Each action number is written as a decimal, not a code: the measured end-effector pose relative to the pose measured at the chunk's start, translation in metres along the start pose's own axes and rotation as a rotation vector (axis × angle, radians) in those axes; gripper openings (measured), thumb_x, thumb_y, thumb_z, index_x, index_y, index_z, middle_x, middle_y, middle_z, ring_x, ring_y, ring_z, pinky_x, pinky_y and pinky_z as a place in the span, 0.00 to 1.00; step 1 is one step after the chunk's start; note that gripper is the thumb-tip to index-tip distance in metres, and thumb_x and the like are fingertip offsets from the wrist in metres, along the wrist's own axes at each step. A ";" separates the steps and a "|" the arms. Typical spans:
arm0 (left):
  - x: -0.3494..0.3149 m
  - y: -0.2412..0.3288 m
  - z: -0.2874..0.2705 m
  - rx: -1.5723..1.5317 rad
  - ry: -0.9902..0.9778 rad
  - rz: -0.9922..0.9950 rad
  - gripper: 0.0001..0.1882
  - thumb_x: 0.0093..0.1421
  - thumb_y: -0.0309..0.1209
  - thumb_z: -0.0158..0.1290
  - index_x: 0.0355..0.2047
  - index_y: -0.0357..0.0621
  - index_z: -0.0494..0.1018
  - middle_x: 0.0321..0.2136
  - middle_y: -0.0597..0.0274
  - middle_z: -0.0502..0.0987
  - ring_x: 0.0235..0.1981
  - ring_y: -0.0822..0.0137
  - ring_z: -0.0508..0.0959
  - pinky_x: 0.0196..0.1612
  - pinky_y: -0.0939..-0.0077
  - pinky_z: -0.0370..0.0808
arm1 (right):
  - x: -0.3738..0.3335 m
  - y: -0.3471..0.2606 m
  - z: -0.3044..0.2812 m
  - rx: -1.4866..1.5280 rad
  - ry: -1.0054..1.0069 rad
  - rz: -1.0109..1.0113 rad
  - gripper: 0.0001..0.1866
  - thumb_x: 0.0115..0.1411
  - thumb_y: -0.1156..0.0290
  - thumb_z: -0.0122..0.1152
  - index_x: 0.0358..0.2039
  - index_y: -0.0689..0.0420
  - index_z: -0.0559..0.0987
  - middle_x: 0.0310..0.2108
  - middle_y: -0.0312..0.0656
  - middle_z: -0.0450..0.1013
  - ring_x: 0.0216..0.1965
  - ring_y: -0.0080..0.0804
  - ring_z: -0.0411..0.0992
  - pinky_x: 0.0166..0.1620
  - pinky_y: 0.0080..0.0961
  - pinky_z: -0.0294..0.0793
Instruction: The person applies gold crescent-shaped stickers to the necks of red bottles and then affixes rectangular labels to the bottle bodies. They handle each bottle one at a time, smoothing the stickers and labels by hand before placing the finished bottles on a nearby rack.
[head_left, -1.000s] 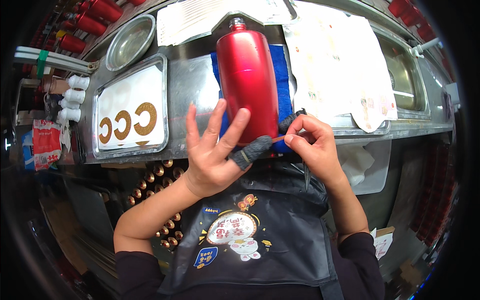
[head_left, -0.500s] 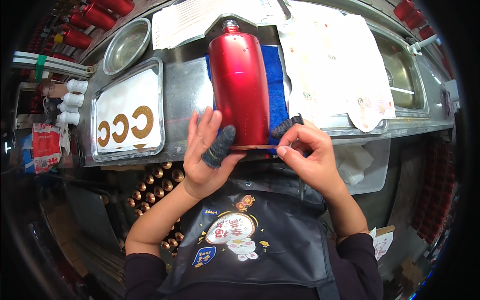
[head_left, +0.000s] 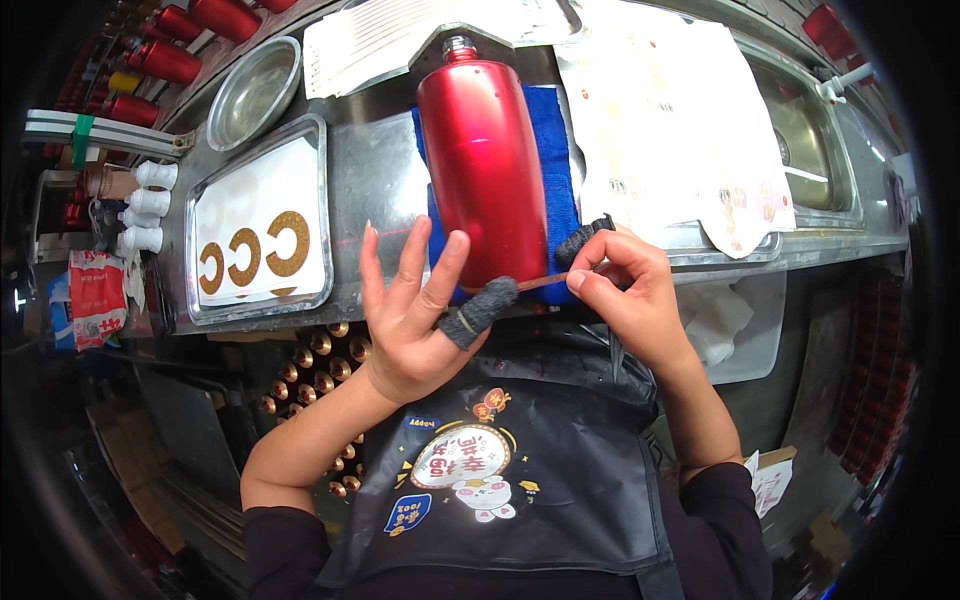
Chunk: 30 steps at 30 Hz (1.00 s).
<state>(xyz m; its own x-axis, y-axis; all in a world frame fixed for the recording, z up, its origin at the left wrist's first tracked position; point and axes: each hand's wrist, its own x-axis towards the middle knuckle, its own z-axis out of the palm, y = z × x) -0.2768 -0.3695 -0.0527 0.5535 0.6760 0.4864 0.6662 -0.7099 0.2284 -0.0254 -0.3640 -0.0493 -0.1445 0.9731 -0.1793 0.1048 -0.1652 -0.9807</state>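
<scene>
A glossy red bottle (head_left: 487, 170) lies on a blue towel (head_left: 556, 170), its clear-threaded neck away from me. My left hand (head_left: 420, 300) is at the bottle's near end, fingers spread. Its thumb, in a dark knitted finger cover (head_left: 478, 312), touches the bottle's base edge beside a thin reddish-brown strip (head_left: 543, 282). The strip's right end is pinched between thumb and finger of my right hand (head_left: 630, 285). Another dark finger cover (head_left: 583, 238) is on a finger of that hand. A thin grey pointed tool (head_left: 615, 355) sticks out below the right hand, its upper part hidden.
At left, a metal tray (head_left: 322, 230) bears gold C-shaped pieces (head_left: 290, 245) on white sheet; a metal bowl (head_left: 255, 92) stands behind. White printed sheets (head_left: 670, 130) lie right, before a sink (head_left: 815, 130). Gold-coloured caps (head_left: 322, 382) sit below the counter edge.
My left thumb has moved right along the bottle's near edge, and the left fingers have spread. My right hand has drawn slightly right and up, so the strip now slants upward from the base.
</scene>
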 end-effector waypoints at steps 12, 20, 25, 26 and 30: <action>0.010 0.000 0.025 -0.289 0.180 -0.253 0.36 0.44 0.29 0.72 0.56 0.39 0.76 0.62 0.46 0.71 0.67 0.42 0.66 0.66 0.33 0.55 | -0.003 -0.009 0.010 -0.024 -0.052 -0.010 0.05 0.56 0.76 0.66 0.26 0.60 0.78 0.28 0.29 0.66 0.23 0.09 0.61 0.27 0.12 0.57; -0.041 0.000 0.017 -0.309 0.022 -0.247 0.32 0.50 0.29 0.70 0.55 0.31 0.73 0.65 0.42 0.66 0.65 0.38 0.67 0.66 0.30 0.52 | -0.006 -0.021 0.007 -0.049 -0.026 -0.049 0.05 0.55 0.76 0.65 0.25 0.61 0.78 0.27 0.30 0.66 0.24 0.11 0.62 0.28 0.13 0.57; -0.035 -0.002 0.014 -0.230 -0.011 -0.228 0.25 0.50 0.28 0.69 0.50 0.41 0.80 0.65 0.43 0.66 0.64 0.38 0.68 0.65 0.29 0.51 | -0.003 -0.012 0.006 -0.027 0.001 -0.033 0.05 0.55 0.76 0.65 0.25 0.61 0.77 0.28 0.32 0.67 0.25 0.12 0.62 0.29 0.13 0.59; -0.032 -0.003 0.013 -0.217 0.001 -0.202 0.24 0.49 0.27 0.70 0.49 0.43 0.80 0.65 0.44 0.67 0.64 0.38 0.68 0.65 0.29 0.51 | -0.002 -0.010 0.006 -0.026 0.001 -0.031 0.05 0.55 0.76 0.65 0.25 0.61 0.77 0.28 0.31 0.67 0.25 0.12 0.62 0.29 0.13 0.59; -0.016 -0.002 0.006 -0.141 -0.003 -0.071 0.25 0.50 0.24 0.68 0.51 0.47 0.80 0.67 0.46 0.64 0.65 0.39 0.67 0.66 0.30 0.47 | 0.000 -0.005 0.005 -0.030 -0.010 -0.030 0.04 0.56 0.77 0.64 0.27 0.62 0.78 0.30 0.34 0.69 0.26 0.14 0.66 0.29 0.14 0.64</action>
<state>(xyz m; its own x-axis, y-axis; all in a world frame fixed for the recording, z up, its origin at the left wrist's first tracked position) -0.2842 -0.3776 -0.0665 0.5089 0.7262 0.4622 0.6271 -0.6806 0.3790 -0.0310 -0.3641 -0.0446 -0.1577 0.9758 -0.1512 0.1296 -0.1314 -0.9828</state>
